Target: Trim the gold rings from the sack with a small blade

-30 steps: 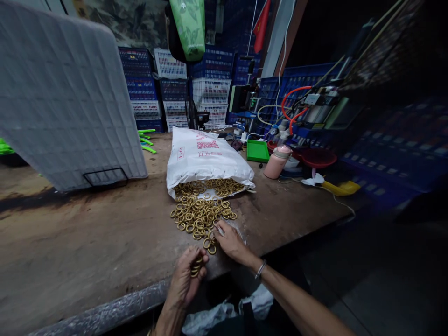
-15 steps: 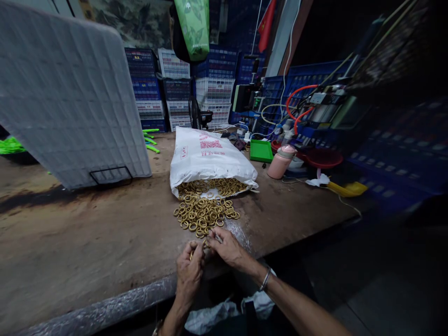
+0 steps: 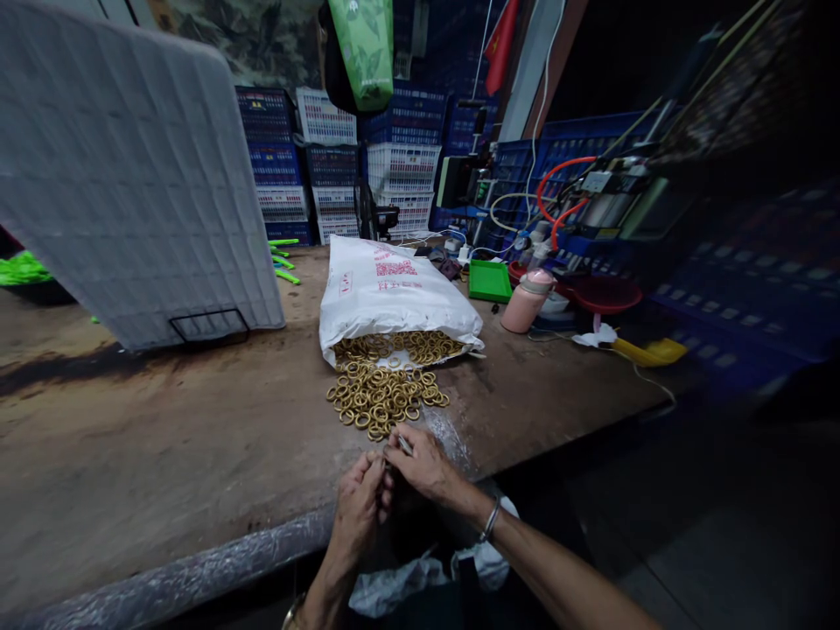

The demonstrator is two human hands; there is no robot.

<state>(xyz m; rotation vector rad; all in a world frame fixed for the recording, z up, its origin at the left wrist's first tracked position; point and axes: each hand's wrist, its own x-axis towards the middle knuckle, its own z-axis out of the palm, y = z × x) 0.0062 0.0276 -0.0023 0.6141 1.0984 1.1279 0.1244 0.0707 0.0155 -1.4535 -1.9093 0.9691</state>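
My left hand (image 3: 360, 500) is closed in a pinch at the table's front edge, with its fingertips against those of my right hand. A gold-coloured ring showed in its fingers a moment ago; now the fingers mostly hide it. My right hand (image 3: 425, 464) is closed around a slim silver-coloured metal tool (image 3: 405, 444), whose working end is hidden by the fingers. Just beyond both hands lies a loose pile of gold-coloured rings (image 3: 377, 398). More rings fill the open mouth of a white woven sack (image 3: 400, 302) lying on its side behind the pile.
A tall white padded panel (image 3: 144, 192) stands at left on a wire stand (image 3: 208, 325). To the right are a green tray (image 3: 489, 281), a pink bottle (image 3: 527, 302), a red dish (image 3: 604, 294) and a yellow scoop (image 3: 656, 351). Stacked crates (image 3: 403, 166) line the back.
My hands have drawn closer together, and the left has turned so that the ring in its fingers is largely covered. The pile and sack look the same.
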